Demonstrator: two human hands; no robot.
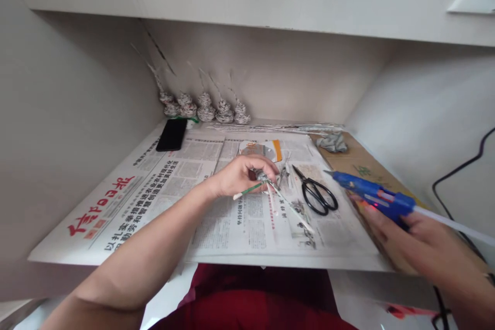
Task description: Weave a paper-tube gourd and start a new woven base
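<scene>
My left hand (251, 172) is closed around a small bundle of rolled paper strips (270, 181), mostly hidden behind the fingers. From it, one strip with a green part (249, 190) sticks out to the left, and a long pale strip (290, 201) slants down to the right. In my right hand (402, 237) is a blue hot glue gun (373, 193), its nozzle pointing left and a red light showing. A white glue stick (456, 224) comes out of its back end. Black-handled scissors (315, 192) lie between the two hands on the newspaper.
Newspaper sheets (154, 201) and a cardboard piece (363, 165) cover the table. Several gourd-shaped woven paper pieces (207, 107) stand along the back wall, near a black phone (172, 134). Thin paper rods (270, 128) and a crumpled cloth (332, 142) lie farther back. A black cable (456, 178) hangs at right.
</scene>
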